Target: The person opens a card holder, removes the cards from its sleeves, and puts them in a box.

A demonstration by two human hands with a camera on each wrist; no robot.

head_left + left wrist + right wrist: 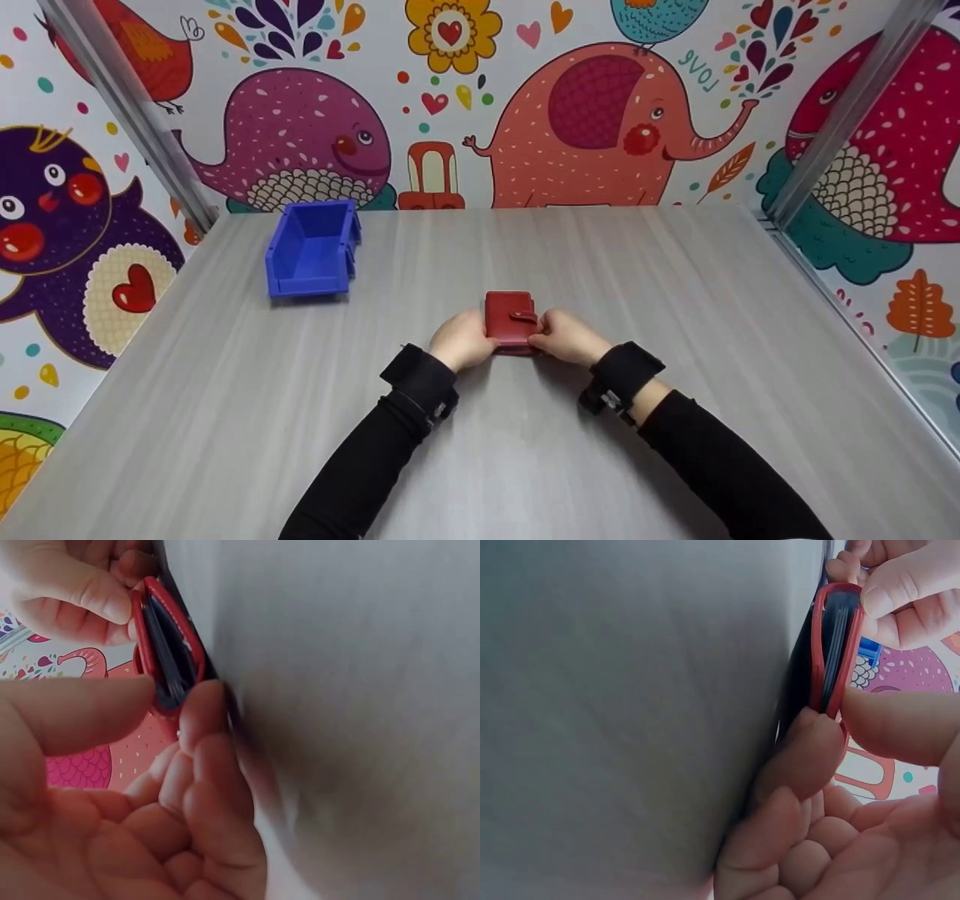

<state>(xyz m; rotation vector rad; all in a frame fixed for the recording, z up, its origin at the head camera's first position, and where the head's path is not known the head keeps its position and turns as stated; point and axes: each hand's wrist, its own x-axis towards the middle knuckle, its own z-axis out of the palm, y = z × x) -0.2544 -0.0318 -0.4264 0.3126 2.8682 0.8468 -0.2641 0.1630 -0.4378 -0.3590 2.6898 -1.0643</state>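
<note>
A small red wallet (508, 319) with a strap across its right side lies close over the middle of the table. My left hand (461, 340) pinches its left edge between thumb and fingers, and my right hand (568, 336) pinches the right edge near the strap. The left wrist view looks into the end of the wallet (196, 652), where dark inner layers show between the red covers. From the right side, the right wrist view shows the same layered end of the wallet (817, 645), with the right thumb on one cover and curled fingers at the other.
A blue open-fronted plastic bin (309, 286) stands at the back left of the light wood-grain table (637, 262). Walls with cartoon animals (585, 142) enclose the back and both sides, with metal posts (832, 127) at the back corners.
</note>
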